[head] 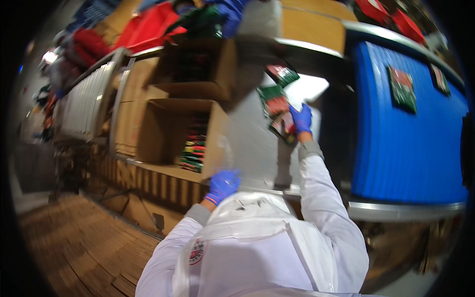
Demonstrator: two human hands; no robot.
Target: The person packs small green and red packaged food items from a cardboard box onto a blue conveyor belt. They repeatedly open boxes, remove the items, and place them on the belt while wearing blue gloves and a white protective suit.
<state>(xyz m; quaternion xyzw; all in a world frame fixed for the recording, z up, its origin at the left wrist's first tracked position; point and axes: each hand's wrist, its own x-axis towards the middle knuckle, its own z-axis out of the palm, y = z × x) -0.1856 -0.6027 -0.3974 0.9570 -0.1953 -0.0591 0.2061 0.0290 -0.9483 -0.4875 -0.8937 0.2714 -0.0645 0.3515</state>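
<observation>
My right hand [302, 118], in a blue-purple glove, is at the right edge of a small glossy packet [283, 127] on the steel table [246, 148]. Whether its fingers grip the packet cannot be told. Just beyond lie a green and red packet [274, 101] and another packet [284, 75], close together. My left hand [224, 185], gloved alike and blurred, is at the near right corner of an open cardboard box [219, 137]; its finger pose is unclear. Inside that box, a row of packets [193, 148] stands along the right side.
Behind the box is a second open carton [226, 63]. A blue conveyor belt [408, 148] on the right carries a packet [402, 89] and another packet [440, 80]. Flattened cardboard [89, 245] is stacked at lower left. Across the table are a red bin [148, 28] and a person's blue sleeve [232, 15].
</observation>
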